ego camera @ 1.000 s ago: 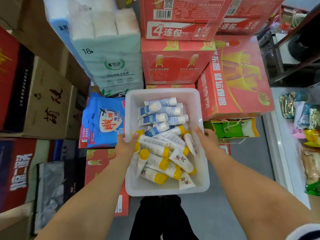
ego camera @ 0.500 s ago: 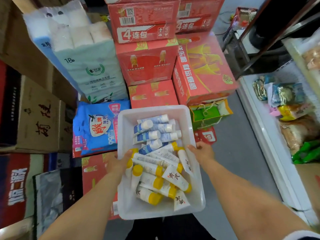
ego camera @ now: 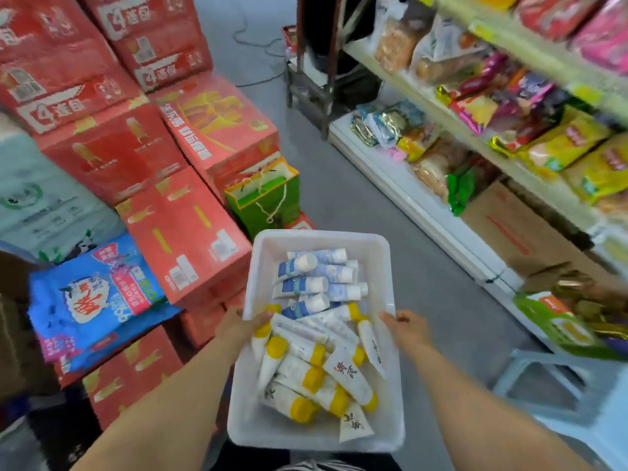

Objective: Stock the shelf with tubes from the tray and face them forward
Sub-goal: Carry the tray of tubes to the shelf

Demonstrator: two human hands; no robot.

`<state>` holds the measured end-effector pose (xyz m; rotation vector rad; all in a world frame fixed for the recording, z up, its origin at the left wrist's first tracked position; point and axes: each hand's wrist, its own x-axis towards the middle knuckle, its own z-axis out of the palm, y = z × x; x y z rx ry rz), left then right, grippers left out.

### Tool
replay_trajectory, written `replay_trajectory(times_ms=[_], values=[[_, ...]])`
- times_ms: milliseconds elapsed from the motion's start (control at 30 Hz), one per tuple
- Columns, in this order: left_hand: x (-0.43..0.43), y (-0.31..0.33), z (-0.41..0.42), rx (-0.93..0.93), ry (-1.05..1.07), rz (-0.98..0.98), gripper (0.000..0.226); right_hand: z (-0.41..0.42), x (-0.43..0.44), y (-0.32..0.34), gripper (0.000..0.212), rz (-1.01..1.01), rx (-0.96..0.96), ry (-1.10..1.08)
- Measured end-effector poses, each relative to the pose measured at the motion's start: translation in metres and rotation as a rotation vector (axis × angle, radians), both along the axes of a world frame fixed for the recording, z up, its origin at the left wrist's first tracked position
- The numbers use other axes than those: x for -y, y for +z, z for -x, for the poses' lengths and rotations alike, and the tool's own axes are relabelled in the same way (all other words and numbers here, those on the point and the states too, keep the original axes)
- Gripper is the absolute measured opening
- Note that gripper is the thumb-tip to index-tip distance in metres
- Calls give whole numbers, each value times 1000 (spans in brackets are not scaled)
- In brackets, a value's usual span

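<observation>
**Head view: you are holding the tray (ego camera: 326,240) in the aisle**

Your left hand (ego camera: 238,327) is gripping its left rim, thumb inside, and your right hand (ego camera: 407,329) is gripping the right rim. Blue-labelled tubes (ego camera: 304,285) are lying at the far end, yellow-capped tubes (ego camera: 311,377) nearer you. The snack shelf (ego camera: 424,202) is standing to your right, red cartons (ego camera: 185,232) to your left.
</observation>
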<state>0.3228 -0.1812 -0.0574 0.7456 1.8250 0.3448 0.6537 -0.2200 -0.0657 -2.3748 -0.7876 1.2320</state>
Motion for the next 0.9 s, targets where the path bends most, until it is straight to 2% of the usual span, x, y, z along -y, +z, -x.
replay_trajectory(times_ms=[100,133,200,267,333,367,400,467,533,600,667,833,900], values=[[9,-5,-76,53,-179,-29,80,-75,65,11,35,-42,33,-135],[8,-30,-95,54,-241,-32,90,-98,87,16,35,-49,43,-196],[12,-39,-149,7,-368,4,96,-142,132,27,35,-40,67,-306],[18,-28,-211,19,-477,-22,89,-182,175,41,37,-37,97,-411],[44,32,-281,25,-597,-62,86,-218,215,55,43,-59,146,-511],[52,41,-310,28,-646,-61,83,-235,235,61,45,-58,162,-557],[62,52,-340,47,-689,-62,72,-251,254,64,46,-59,179,-601],[78,62,-393,146,-778,-24,51,-280,288,66,45,-74,183,-708],[90,62,-439,188,-871,-6,48,-308,318,66,51,-120,194,-808],[98,60,-480,211,-969,-39,40,-336,344,68,55,-80,229,-846],[110,67,-522,196,-1053,-59,38,-363,365,72,55,7,266,-855],[130,68,-629,214,-1185,-12,29,-439,405,67,49,48,284,-965],[129,48,-669,186,-1235,5,52,-471,415,65,46,88,279,-992]])
